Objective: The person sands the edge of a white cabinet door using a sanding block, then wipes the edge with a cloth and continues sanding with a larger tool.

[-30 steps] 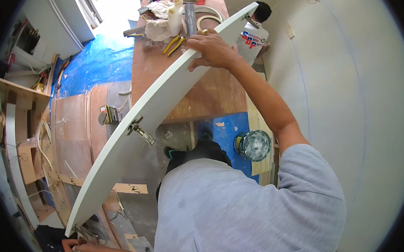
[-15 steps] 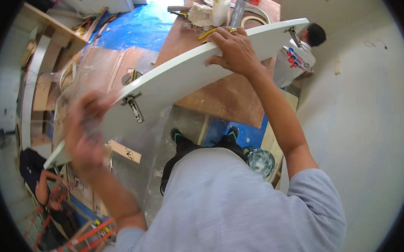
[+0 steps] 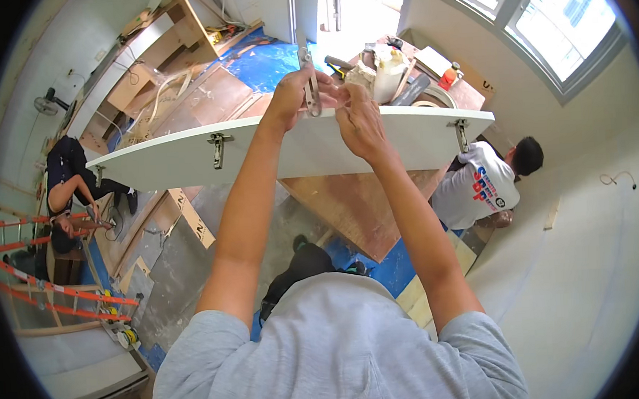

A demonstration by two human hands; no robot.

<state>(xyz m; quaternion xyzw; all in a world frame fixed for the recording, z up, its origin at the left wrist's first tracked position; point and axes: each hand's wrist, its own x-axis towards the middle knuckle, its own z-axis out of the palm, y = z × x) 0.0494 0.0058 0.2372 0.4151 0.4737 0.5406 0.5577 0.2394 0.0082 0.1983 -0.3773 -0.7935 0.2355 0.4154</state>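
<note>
Gripping a slim silver metal piece (image 3: 310,86) upright between its bent fingers, the left hand (image 3: 290,98) was at the upper edge of a long white panel (image 3: 316,143), near the middle of that edge. The right hand (image 3: 362,121) was just beside it, over the same edge, with its fingers bent toward the metal piece; the view was too poor there to tell whether it gripped anything or merely touched the edge.

The panel stretched across the view in front of the person, its broad face turned toward the chest. Metal hinges (image 3: 219,151) were fixed along that face, one near each end and one between them, left of the hands. Part of a brown wooden surface (image 3: 367,208) showed below the panel, and more of it lay beyond. On that far part were a whitish container (image 3: 389,74), a red bottle (image 3: 449,76) and a grey roll (image 3: 412,91).

To the right, a co-worker in a white shirt (image 3: 471,191) was close to the panel's end. Another, in dark clothes (image 3: 64,185), bent down at the left, near an orange ladder (image 3: 64,286). Blue sheeting (image 3: 275,63) covered some of the floor.
</note>
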